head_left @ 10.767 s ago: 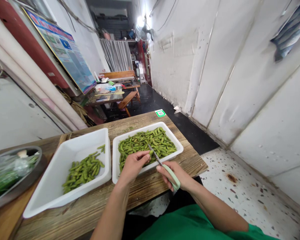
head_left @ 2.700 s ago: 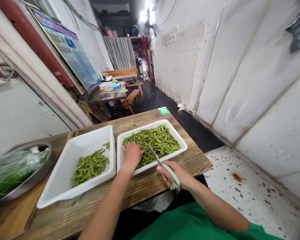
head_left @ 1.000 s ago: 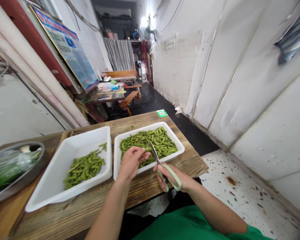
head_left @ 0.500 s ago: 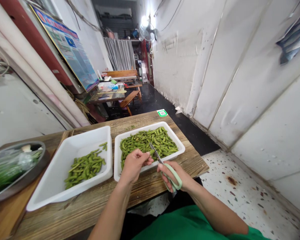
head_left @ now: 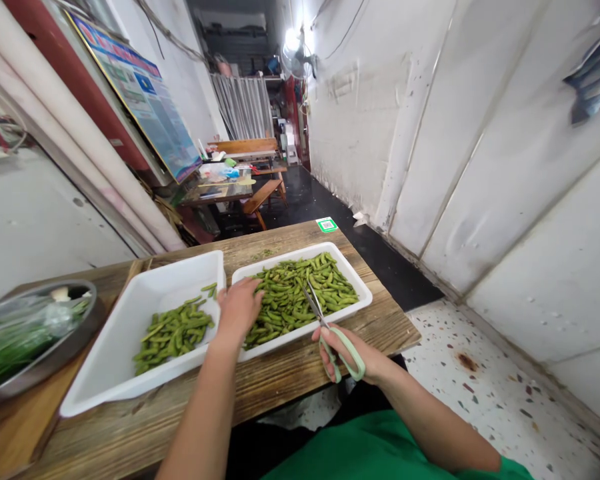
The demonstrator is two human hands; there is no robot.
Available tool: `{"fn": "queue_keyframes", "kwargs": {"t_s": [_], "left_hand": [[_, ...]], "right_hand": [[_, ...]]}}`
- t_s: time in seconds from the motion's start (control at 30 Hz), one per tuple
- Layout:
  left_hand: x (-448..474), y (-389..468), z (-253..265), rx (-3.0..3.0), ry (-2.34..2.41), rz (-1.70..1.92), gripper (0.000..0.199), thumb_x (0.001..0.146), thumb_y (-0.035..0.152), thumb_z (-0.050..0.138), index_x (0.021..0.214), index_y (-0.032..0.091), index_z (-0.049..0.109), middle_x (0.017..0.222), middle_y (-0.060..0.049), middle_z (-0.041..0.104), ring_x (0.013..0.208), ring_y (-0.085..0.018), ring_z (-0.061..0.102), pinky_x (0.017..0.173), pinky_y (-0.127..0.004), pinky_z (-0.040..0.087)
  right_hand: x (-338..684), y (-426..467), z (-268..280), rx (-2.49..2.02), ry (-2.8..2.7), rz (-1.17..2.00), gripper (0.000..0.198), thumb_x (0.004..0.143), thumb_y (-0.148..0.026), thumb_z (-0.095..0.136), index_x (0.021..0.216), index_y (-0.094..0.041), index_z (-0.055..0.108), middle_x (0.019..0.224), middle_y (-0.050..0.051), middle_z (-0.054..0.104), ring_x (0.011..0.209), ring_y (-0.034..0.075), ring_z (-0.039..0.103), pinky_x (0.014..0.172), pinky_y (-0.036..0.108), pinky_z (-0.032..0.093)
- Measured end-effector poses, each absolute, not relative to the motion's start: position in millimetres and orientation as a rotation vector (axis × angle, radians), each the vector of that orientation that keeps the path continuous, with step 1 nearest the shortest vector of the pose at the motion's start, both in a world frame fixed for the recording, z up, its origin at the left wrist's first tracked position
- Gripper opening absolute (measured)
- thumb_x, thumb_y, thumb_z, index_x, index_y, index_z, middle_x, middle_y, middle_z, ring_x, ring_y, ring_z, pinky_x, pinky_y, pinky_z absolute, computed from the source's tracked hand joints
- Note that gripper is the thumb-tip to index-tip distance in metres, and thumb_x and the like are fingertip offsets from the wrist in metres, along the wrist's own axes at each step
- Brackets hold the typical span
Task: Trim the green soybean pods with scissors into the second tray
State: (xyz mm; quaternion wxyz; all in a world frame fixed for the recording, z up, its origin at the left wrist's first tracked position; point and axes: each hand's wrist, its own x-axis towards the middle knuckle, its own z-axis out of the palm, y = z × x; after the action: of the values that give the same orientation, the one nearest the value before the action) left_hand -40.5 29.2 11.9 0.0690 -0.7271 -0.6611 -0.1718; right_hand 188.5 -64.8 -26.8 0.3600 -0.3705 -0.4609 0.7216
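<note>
My left hand (head_left: 240, 308) is over the near-left rim of the right white tray (head_left: 367, 300). Its fingers look loosely spread towards the green soybean pods (head_left: 285, 300) in that tray, and I see no pod in them. My right hand (head_left: 350, 353) grips scissors with pale green handles (head_left: 355, 357). Their blades are parted and point over the pods near the tray's front side. To the left, a deeper white tray (head_left: 95, 373) holds a smaller heap of pods (head_left: 177, 333), with a few lying by its right wall.
Both trays stand on a wooden table (head_left: 180, 427). A metal bowl (head_left: 93, 313) with bagged green vegetables is at the far left. Green scraps (head_left: 264, 253) and a QR-code card (head_left: 327, 225) lie towards the back edge. Beyond are a cluttered table (head_left: 220, 190) and wooden benches.
My left hand has moved left from the scissors to the right tray's left rim, and the pod it held is no longer visible. The scissor blades have parted; my right hand stays nearly in place.
</note>
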Motion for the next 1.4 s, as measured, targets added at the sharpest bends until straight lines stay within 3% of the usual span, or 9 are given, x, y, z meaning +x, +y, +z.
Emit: {"fn": "queue_keyframes", "kwargs": {"t_s": [0.2,0.3,0.5,0.77,0.97,1.17,1.3,1.4], "left_hand": [[-12.2,58.9,-0.7,-2.563,-1.861,-0.206,0.026,0.071,0.014,0.053,0.093,0.016,0.065,0.091,-0.014,0.066,0.093,-0.027,0.058,0.084,-0.038,0.036],[-12.2,48.0,2.5,-2.572,-1.888,-0.468,0.018,0.072,0.019,0.052,0.081,0.016,0.068,0.086,-0.013,0.067,0.086,-0.025,0.059,0.079,-0.034,0.038],[-5.3,14.6,1.1,-2.692,-2.087,-1.266,0.024,0.072,0.035,0.053,0.079,0.019,0.069,0.069,-0.002,0.066,0.062,-0.017,0.055,0.061,-0.026,0.039],[5.8,-0.4,7.1,-2.768,-2.247,-1.503,0.023,0.066,0.036,0.058,0.070,0.016,0.068,0.053,0.002,0.056,0.049,-0.011,0.046,0.049,-0.021,0.031],[6.9,-3.0,13.3,-2.734,-2.472,-1.743,0.024,0.065,0.038,0.061,0.070,0.014,0.065,0.054,0.000,0.058,0.053,-0.014,0.054,0.051,-0.022,0.037],[11.9,0.9,8.7,-2.371,-2.563,-2.261,0.028,0.060,0.034,0.069,0.078,0.013,0.065,0.055,0.003,0.057,0.054,-0.011,0.053,0.055,-0.023,0.041],[15.5,-1.4,10.2,-2.156,-2.431,-2.784,0.028,0.060,0.034,0.071,0.075,0.014,0.059,0.074,0.000,0.062,0.066,-0.011,0.059,0.069,-0.028,0.048],[16.4,-3.7,11.4,-2.154,-2.335,-2.928,0.028,0.063,0.032,0.070,0.072,0.015,0.050,0.087,-0.003,0.064,0.071,-0.013,0.062,0.074,-0.033,0.050]], "right_hand": [[189.5,-64.7,-30.5,-0.974,-1.201,1.841,0.045,0.076,-0.061,0.049,0.087,-0.018,0.044,0.059,-0.006,0.047,0.043,0.006,0.045,0.043,0.020,0.041],[189.1,-64.0,-31.3,-0.987,-1.230,1.838,0.044,0.075,-0.061,0.050,0.083,-0.018,0.042,0.059,-0.006,0.047,0.042,0.006,0.045,0.041,0.019,0.040],[188.7,-61.5,-28.6,-1.059,-1.289,1.784,0.046,0.075,-0.064,0.047,0.079,-0.018,0.044,0.057,-0.006,0.046,0.039,0.005,0.044,0.036,0.017,0.038],[191.1,-65.0,-18.5,-1.065,-1.351,1.705,0.042,0.074,-0.059,0.053,0.076,-0.018,0.045,0.054,-0.007,0.045,0.036,0.005,0.042,0.033,0.016,0.038],[192.8,-65.6,-11.9,-1.090,-1.391,1.678,0.043,0.071,-0.059,0.056,0.070,-0.018,0.043,0.046,-0.009,0.042,0.031,0.005,0.040,0.028,0.016,0.034],[191.8,-65.3,-14.6,-1.113,-1.364,1.685,0.044,0.070,-0.060,0.055,0.071,-0.018,0.044,0.047,-0.008,0.043,0.031,0.005,0.040,0.027,0.014,0.031],[191.5,-66.0,-17.4,-1.076,-1.364,1.693,0.043,0.073,-0.059,0.054,0.078,-0.017,0.046,0.053,-0.007,0.045,0.036,0.005,0.043,0.030,0.014,0.034],[192.0,-66.4,-18.1,-1.061,-1.359,1.710,0.043,0.073,-0.059,0.053,0.082,-0.018,0.046,0.055,-0.007,0.045,0.037,0.005,0.043,0.032,0.015,0.036]]}}
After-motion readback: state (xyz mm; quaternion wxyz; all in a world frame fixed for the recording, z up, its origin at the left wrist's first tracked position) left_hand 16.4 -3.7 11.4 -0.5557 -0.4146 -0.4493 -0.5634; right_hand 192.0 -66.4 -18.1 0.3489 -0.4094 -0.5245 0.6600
